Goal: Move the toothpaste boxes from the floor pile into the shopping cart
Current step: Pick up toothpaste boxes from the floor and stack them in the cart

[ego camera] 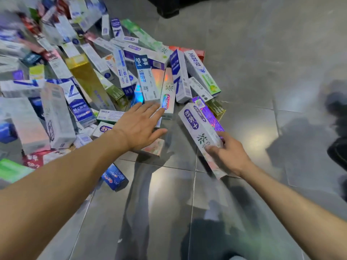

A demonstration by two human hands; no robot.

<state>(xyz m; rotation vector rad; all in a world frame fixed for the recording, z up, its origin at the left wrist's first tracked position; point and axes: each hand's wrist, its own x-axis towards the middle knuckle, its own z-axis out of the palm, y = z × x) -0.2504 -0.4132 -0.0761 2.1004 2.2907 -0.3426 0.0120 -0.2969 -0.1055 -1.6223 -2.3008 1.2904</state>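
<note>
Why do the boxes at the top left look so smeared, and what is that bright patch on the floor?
Head view: the pile's far left boxes smear with motion blur, while boxes near the left hand read sharply. The bright patch is glare off the glossy floor tiles. Both arms throw dark shadows on the tiles. The wide lens bends the edges.

Person, head-camera view. Two forearms in view, both bare from the frame's lower edge to the wrist; no sleeve shows on either. Left hand (139,126): bare, ungloved, no ring or wristband showing. Right hand (228,156): bare, ungloved, wrist unadorned. Lower body at bottom centre: dark, blurred garment; details cannot be made out.
</note>
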